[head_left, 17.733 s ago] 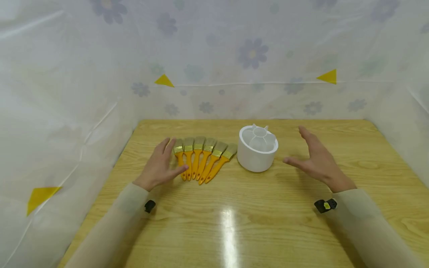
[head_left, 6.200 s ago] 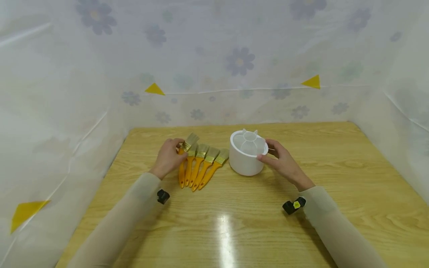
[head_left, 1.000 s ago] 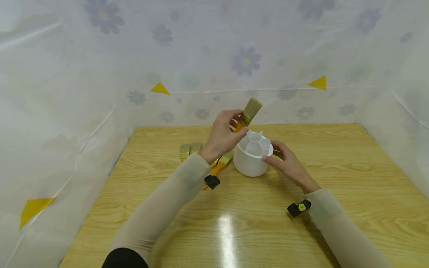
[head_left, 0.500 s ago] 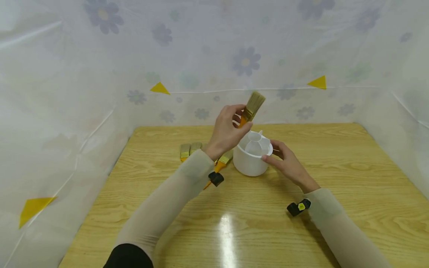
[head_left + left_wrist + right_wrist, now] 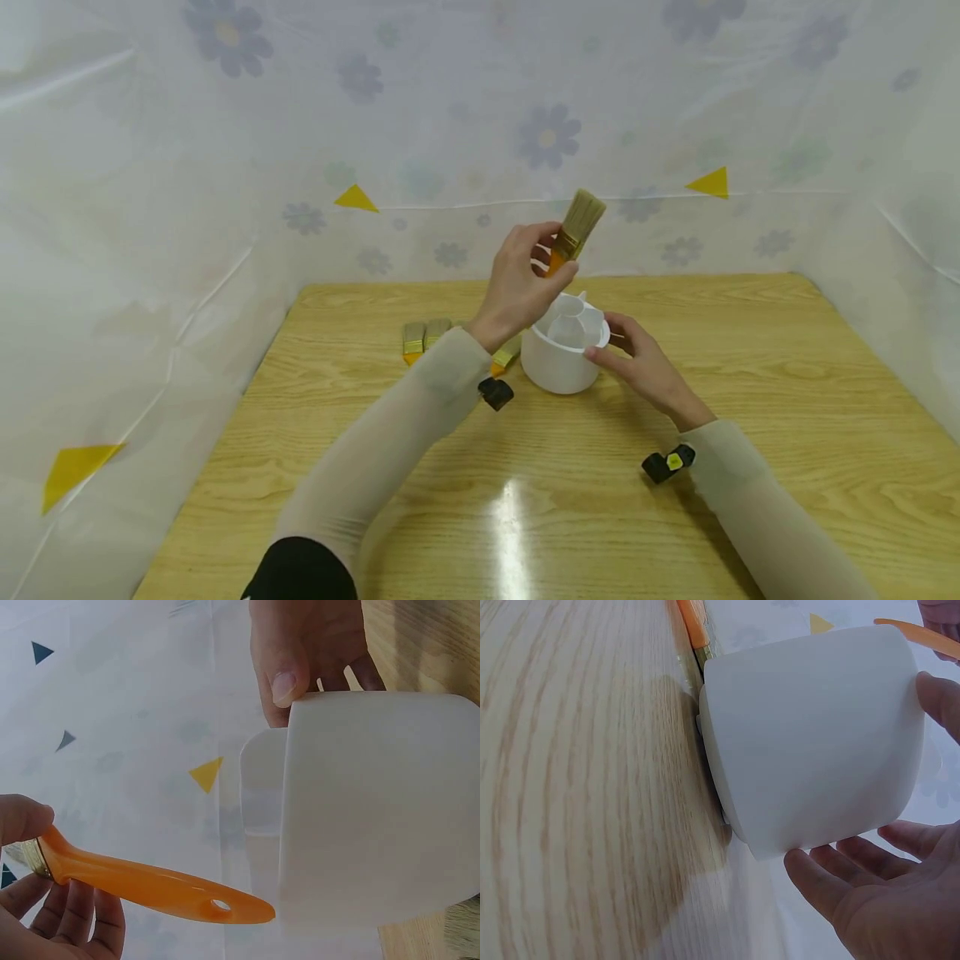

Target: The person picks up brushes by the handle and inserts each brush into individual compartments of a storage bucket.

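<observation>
My left hand point(image 5: 521, 279) pinches a flat paintbrush point(image 5: 582, 215) near its metal ferrule, above a white round divided holder point(image 5: 558, 367). The bristles point up. Its orange handle point(image 5: 150, 883) slants down to the holder's open top in the left wrist view; whether the tip touches the rim I cannot tell. On the holder's right side, my right hand point(image 5: 648, 367) grips the wall, with the thumb at the near rim and fingers curving round the side. Clear dividers point(image 5: 572, 325) show inside; the left hand hides part of the opening.
Several more paintbrushes point(image 5: 414, 337) lie on the wooden table point(image 5: 615, 517) left of the holder, partly covered by the left sleeve point(image 5: 405, 433). A flowered plastic sheet point(image 5: 450, 125) with yellow triangles hangs behind and at the sides.
Over the last second my left hand has lifted the paintbrush up and rightward. Earliest, both hands were open and apart from the holder; by 6.2 seconds ago the right hand was on it.
</observation>
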A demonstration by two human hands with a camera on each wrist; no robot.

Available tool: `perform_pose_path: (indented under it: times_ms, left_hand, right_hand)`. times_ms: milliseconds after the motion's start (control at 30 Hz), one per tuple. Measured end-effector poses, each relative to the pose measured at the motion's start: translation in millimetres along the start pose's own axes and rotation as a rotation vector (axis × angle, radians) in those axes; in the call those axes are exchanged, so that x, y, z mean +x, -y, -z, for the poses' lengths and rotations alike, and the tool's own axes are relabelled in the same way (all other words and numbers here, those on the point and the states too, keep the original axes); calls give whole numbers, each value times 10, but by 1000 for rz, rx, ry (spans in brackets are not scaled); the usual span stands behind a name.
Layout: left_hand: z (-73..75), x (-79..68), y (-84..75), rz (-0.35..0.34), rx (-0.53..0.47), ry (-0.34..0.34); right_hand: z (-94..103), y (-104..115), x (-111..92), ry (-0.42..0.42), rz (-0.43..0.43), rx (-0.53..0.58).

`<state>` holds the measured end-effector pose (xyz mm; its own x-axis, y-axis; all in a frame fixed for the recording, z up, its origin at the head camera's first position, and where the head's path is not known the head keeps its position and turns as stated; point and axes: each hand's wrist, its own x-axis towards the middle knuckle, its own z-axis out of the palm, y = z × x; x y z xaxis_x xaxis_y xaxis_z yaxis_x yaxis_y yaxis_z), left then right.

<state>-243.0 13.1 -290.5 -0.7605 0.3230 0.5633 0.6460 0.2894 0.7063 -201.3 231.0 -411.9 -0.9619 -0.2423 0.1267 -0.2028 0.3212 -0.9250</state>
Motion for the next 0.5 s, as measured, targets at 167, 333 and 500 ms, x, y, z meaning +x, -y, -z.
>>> perform_pose_path:
  times_ms: [167, 333, 500]
  left_hand:
    - [-14, 37, -2, 6, -14, -23]
    - [-29, 47, 5, 7, -23, -34]
    - [-52, 56, 26, 7, -29, -48]
  right_hand:
    - [1, 3, 2, -3, 3, -1]
    - [2, 12, -4, 7, 2, 7]
    - [-3, 25, -14, 9, 3, 8]
